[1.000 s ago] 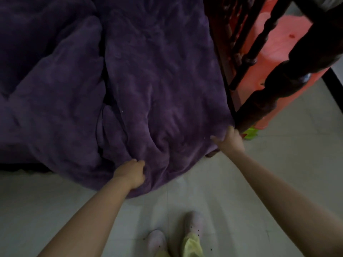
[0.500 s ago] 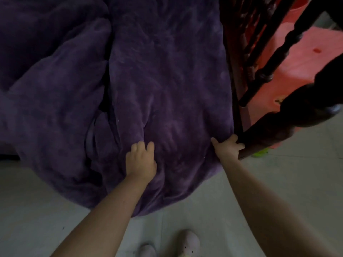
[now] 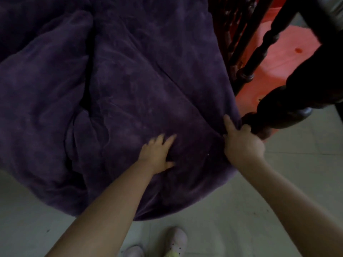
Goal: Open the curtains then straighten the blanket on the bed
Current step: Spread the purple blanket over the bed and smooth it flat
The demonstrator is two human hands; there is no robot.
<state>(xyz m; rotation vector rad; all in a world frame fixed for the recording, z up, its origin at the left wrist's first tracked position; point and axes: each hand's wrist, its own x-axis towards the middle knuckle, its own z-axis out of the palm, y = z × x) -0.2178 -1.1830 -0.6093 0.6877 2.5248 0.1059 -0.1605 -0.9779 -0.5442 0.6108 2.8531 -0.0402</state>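
A thick dark purple blanket (image 3: 141, 75) covers the bed and hangs over its near edge toward the floor, with deep folds on its left half. My left hand (image 3: 157, 154) lies flat on the blanket near the edge, fingers spread and straight. My right hand (image 3: 241, 143) grips the blanket's right corner beside the dark wooden bed post (image 3: 274, 119), index finger pointing up along the fabric. No curtains are in view.
A dark turned-wood bed frame (image 3: 259, 52) with spindles stands at the right. Behind it sits a red plastic object (image 3: 289, 58). Pale tiled floor (image 3: 278, 182) lies in front, with my white shoes (image 3: 176, 240) at the bottom.
My left hand let go of the bunched blanket edge, moved up and right onto the bed, and now lies flat. My right hand stayed at the corner by the post.
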